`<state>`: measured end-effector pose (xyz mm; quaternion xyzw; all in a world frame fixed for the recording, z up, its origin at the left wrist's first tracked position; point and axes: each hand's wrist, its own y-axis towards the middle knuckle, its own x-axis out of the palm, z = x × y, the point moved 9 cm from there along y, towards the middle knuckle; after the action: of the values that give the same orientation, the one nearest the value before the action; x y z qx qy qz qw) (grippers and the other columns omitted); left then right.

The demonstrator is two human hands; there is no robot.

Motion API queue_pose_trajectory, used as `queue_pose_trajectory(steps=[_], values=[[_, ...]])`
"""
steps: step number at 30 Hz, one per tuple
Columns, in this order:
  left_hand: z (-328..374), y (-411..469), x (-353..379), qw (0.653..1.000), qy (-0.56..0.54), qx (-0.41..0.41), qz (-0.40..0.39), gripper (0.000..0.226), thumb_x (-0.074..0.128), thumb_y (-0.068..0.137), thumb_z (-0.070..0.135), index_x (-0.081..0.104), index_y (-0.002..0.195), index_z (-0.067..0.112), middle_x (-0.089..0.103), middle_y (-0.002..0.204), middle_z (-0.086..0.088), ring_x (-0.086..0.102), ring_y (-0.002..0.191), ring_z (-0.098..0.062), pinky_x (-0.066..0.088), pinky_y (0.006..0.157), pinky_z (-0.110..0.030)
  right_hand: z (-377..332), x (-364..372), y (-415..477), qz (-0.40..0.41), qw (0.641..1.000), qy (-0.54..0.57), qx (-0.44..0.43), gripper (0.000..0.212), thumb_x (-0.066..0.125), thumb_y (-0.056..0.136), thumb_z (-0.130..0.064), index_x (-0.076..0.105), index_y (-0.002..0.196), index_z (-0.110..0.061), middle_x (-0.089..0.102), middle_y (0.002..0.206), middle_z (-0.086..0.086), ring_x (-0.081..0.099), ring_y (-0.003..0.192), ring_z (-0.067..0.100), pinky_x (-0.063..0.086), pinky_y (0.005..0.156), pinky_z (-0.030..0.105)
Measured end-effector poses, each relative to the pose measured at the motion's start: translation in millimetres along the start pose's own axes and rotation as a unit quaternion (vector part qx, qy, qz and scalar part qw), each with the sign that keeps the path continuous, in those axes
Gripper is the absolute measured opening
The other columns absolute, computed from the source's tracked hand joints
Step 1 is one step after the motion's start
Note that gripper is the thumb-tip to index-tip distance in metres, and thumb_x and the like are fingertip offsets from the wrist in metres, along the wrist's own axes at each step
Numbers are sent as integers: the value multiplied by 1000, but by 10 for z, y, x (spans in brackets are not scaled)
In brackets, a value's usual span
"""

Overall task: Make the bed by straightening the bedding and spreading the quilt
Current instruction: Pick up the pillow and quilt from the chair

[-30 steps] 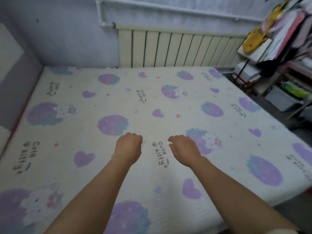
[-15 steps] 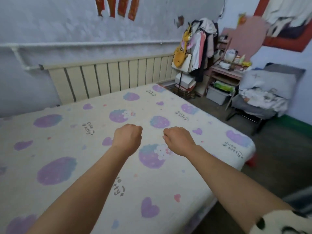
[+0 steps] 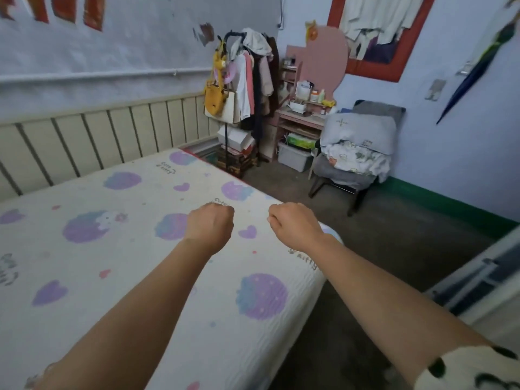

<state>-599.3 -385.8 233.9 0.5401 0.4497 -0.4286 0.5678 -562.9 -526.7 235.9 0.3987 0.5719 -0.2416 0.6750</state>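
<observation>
The bed [image 3: 253, 347] fills the lower left of the frame, its printed sheet [image 3: 84, 277] lying flat and smooth out to the near right corner. At centre frame the left hand [image 3: 209, 225] and right hand [image 3: 295, 225] hang over that corner, each curled into a fist with nothing in it. What looks like the folded quilt [image 3: 354, 161] sits under a grey pillow [image 3: 360, 130] on a chair [image 3: 337, 181] at middle right, well apart from the bed. The likely trouble is that carrying the bundle across could trail it on the floor [image 3: 394, 249] or snag the crowded clothes rack [image 3: 250, 80]. Dumping it in a heap would rumple the sheet.
</observation>
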Motion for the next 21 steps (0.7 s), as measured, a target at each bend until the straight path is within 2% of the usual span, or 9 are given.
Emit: queue_pose_trajectory(steps=[4,9,12,14,18,21], values=[[574,545,198,999,-13,37,7,16,44,92,16,60,89,15,64,89,-4,58,82,-28,34,61,-29,745,34,-25,18,999,10,35,25,38,99,-26,59,93,-13,66,95,6,59,87,27,29,67,30],[1333,1234,426,996,-24,86,24,22,41,94,19,63,93,16,62,85,-3,58,78,-26,35,57,-29,1704,235,35,19,996,24,83,23,42,97,-26,56,86,-12,65,90,9,59,83,31,34,65,35],[1718,1799,603,992,-55,107,36,23,41,95,22,63,92,17,63,85,-2,58,80,-24,34,58,-29,2323,340,251,12,994,21,102,22,43,97,-26,53,81,-14,64,86,7,58,80,28,31,62,32],[1973,2219,698,988,-74,126,42,22,41,96,25,58,85,16,60,84,-2,55,77,-22,33,58,-30,2724,366,458,18,994,14,110,22,44,97,-27,54,82,-14,64,86,6,58,80,26,32,63,30],[2449,3046,808,984,-92,151,39,25,38,99,30,43,76,20,48,76,1,41,68,-14,25,51,-27,3524,438,918,10,990,29,139,22,47,96,-27,57,82,-14,64,83,6,59,76,26,45,64,37],[2787,3604,882,980,-95,169,32,24,37,99,30,43,77,21,48,76,1,47,71,-16,32,55,-29,4056,411,1237,21,989,26,142,21,47,96,-27,54,79,-16,63,80,4,58,74,23,45,63,38]])
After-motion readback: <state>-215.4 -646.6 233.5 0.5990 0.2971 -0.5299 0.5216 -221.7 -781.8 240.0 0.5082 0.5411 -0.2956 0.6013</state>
